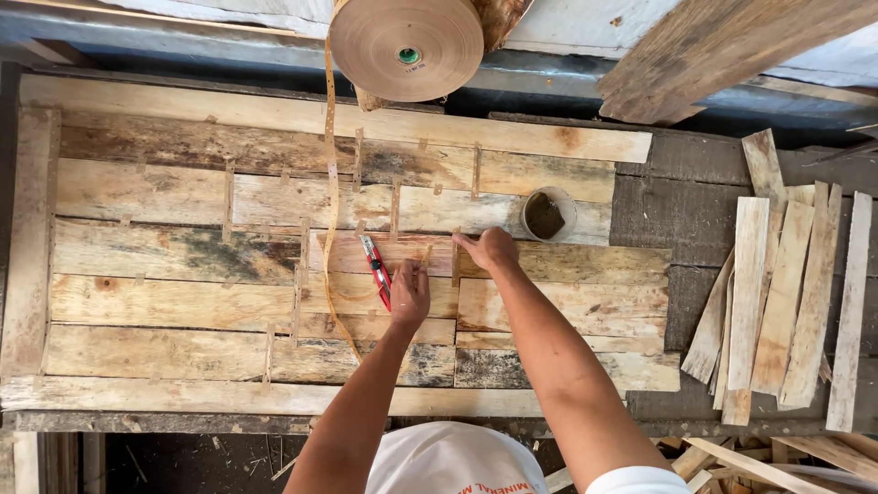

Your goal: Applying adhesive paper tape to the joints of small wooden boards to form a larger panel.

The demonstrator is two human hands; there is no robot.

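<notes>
A sheet of thin wood veneer strips (183, 256), joined with short pieces of brown paper tape, lies flat on the workbench. My left hand (409, 295) rests on the veneer near its middle and holds a red utility knife (375, 267). My right hand (487, 247) presses its fingers down on a short upright tape piece (455, 263) over a seam. A long loose end of brown tape (331, 210) hangs from a big tape roll (407, 46) at the back and runs down across the sheet.
A small round pot (549, 214) with dark contents stands just right of my right hand. A stack of loose veneer strips (786, 293) lies at the right. A rough plank (722, 46) leans at the back right. Wood scraps lie at the lower right.
</notes>
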